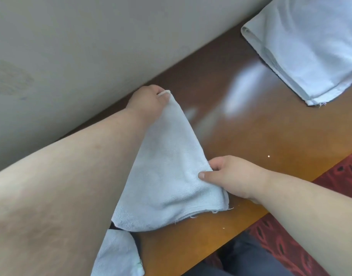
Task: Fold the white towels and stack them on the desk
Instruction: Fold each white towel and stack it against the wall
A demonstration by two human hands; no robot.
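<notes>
White towel (119,253) pokes over the desk's (250,136) near edge. Beyond it, the right hand (231,176) pinches a half-folded towel (165,176), whose far corner the left hand (149,101) grips by the wall (91,46). Bare wood separates it from the folded stack (310,46) at the far right corner.

A plain grey wall (75,42) fills the view from nine to twelve o'clock. Red patterned carpet (344,176) shows at four o'clock, with dark trousers (244,257) at five.
</notes>
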